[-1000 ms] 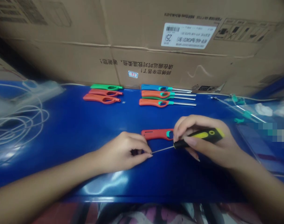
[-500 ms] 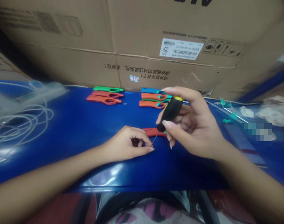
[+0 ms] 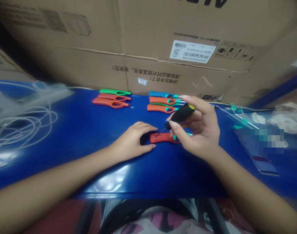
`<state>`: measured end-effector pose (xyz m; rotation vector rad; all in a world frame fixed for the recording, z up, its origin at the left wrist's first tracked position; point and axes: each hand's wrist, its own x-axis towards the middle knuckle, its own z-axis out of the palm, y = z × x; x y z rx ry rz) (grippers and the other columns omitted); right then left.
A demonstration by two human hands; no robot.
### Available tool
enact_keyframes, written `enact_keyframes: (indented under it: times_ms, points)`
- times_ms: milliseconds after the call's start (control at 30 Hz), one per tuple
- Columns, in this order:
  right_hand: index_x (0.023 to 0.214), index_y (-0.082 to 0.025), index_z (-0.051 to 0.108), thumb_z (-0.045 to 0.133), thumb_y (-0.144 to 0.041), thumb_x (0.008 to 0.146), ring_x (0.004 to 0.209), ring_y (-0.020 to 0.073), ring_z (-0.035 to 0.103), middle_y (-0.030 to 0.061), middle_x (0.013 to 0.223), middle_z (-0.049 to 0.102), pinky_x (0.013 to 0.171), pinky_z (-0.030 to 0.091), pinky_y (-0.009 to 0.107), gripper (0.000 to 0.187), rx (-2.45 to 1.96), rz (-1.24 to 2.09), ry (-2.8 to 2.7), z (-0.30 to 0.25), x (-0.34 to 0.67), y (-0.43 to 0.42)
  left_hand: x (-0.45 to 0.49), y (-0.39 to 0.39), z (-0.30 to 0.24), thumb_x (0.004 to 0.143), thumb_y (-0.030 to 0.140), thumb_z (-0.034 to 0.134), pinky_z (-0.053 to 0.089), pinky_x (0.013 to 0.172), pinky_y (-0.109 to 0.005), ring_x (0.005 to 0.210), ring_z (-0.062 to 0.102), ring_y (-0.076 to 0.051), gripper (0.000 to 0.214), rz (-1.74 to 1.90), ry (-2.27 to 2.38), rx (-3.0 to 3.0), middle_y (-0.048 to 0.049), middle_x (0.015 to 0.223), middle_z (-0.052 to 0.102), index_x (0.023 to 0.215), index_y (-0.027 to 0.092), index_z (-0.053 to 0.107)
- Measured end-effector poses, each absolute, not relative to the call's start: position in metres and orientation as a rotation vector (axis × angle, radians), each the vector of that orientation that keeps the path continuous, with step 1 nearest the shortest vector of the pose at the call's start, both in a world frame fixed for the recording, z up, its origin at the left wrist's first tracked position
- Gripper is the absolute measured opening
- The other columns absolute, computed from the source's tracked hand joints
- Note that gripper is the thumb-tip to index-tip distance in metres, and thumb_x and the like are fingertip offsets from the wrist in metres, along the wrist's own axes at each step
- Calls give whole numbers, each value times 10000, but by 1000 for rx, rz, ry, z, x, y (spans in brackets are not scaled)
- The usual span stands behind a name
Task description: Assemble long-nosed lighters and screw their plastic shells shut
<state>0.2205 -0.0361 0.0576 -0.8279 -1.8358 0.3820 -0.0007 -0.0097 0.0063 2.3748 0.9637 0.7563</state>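
Note:
My right hand (image 3: 199, 126) grips a screwdriver (image 3: 181, 115) with a black and yellow handle, its thin shaft slanting down to the left. The screwdriver's tip meets the left end of a red long-nosed lighter (image 3: 160, 137) lying flat on the table; a tiny shiny piece, perhaps a screw, shows at the tip. My left hand (image 3: 131, 141) rests on the table at that same end, thumb and fingers apart around it, holding nothing. The lighter's teal trigger and metal nozzle are partly hidden behind my right hand.
Several assembled lighters (image 3: 160, 108) lie behind my right hand. Red and green handle shells (image 3: 110, 103) lie further left, beside tiny screws (image 3: 132, 107). A cardboard box (image 3: 90, 68) stands behind. Coiled white tubing (image 3: 29, 120) is at left; a phone (image 3: 265, 165) and plastic bags (image 3: 287, 117) at right.
My left hand's pinch at the screwdriver tip has opened, and the hand has moved away from it. The tip has moved up and left onto the red lighter, with the screwdriver leaning lower.

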Motion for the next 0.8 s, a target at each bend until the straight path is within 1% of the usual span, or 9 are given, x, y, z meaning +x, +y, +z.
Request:
enact_keyframes:
  times_ms: [100,200,333,467,667,800]
  points:
    - [1401,-361,461,695,-160,878,897,209,731,56,1441,552,649,670,352,607,-796,349,-1850,54,220,-37,1,-8,0,803,223,780,507,1002,-428,1114,641,-256,405,790,944,2356,-87,1170,732,1193,168,686]
    - [1405,-364,463,693,-164,883,914,206,734,56,1461,541,659,670,338,605,-796,330,-1849,51,220,-36,2,-6,-3,821,230,768,513,979,-412,1068,659,-241,324,817,901,2348,-67,1118,754,1138,188,713]
    - [1405,-358,465,702,-204,886,914,217,737,67,1412,585,680,670,354,591,-824,316,-1857,49,222,-36,2,-6,-4,818,245,783,512,959,-402,1048,663,-234,335,825,865,2350,-63,1099,760,1140,183,715]
    - [1405,-372,479,727,-222,873,914,232,740,65,1365,616,656,665,357,605,-826,337,-1871,48,224,-37,2,-6,-3,826,250,782,508,948,-395,1037,665,-227,335,814,844,2357,-52,1094,762,1148,195,711]
    - [1427,-392,459,712,-170,875,937,217,737,47,1397,600,684,671,343,646,-792,345,-1888,47,225,-37,2,-6,-2,842,275,769,507,947,-400,1030,666,-228,305,807,824,2346,-56,1084,761,1134,206,712]
    - [1413,-352,466,702,-159,875,947,227,733,63,1424,582,723,682,381,619,-797,352,-1914,45,224,-37,1,-6,-1,846,272,765,505,954,-395,1023,668,-224,289,806,799,2343,-54,1083,760,1124,213,714]
